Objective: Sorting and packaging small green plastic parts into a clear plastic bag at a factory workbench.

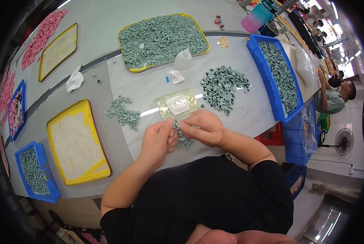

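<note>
My left hand (pixel 159 140) and my right hand (pixel 203 127) meet near the table's front edge, fingertips almost touching. The left thumb and fingers pinch a small grey-green piece (pixel 175 125). My right fingers are closed in a pinch against it; whatever they hold is hidden. Beneath them lies a small heap of grey-green pieces (pixel 184 142). Just beyond is a clear yellowish plate (pixel 162 108) with a white paste patch (pixel 178 104). A loose pile (pixel 127 113) of green pieces lies left, and a larger pile (pixel 224 87) with dark shiny spots lies right.
A yellow-rimmed tray (pixel 122 51) full of green pieces stands behind a white squeeze bottle (pixel 183 60) and crumpled white tissue (pixel 176 77). Blue bins (pixel 267 81) (pixel 52 191) flank the table. A yellow tray (pixel 78 146) lies left. A person (pixel 332 97) sits far right.
</note>
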`<state>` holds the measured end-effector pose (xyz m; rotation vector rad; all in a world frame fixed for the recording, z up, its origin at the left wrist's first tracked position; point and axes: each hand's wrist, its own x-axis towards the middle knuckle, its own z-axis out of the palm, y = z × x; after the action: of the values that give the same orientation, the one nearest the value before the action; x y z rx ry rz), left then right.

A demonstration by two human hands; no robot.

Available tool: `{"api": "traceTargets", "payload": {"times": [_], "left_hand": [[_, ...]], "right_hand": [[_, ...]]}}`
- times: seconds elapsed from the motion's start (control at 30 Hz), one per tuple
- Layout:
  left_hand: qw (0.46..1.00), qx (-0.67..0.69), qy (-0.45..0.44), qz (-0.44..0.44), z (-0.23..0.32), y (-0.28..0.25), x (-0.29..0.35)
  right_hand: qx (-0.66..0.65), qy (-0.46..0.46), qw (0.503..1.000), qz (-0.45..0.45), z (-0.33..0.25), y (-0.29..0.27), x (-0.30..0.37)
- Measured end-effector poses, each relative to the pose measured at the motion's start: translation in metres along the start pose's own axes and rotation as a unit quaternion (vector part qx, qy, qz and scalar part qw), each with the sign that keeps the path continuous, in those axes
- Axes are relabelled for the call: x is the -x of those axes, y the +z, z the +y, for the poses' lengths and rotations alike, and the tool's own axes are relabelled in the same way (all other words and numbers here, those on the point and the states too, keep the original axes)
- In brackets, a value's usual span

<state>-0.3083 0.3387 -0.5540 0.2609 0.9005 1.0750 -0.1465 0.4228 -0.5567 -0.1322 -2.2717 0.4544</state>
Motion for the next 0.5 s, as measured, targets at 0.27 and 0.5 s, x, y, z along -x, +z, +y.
{"api": "traceTargets", "payload": {"times": [0.27,0.5], "left_hand": [[1.000,-0.005,0.005,0.011,-0.003,0.003,0.000],[0.946,-0.217,0.221,0.096,-0.018,0.002,0.006]], "right_hand": [[0.062,-0.060,0.996,-0.001,0.001,0.001,-0.001],[0.043,-0.052,0.997,0.028,-0.006,0.009,0.001]]}}
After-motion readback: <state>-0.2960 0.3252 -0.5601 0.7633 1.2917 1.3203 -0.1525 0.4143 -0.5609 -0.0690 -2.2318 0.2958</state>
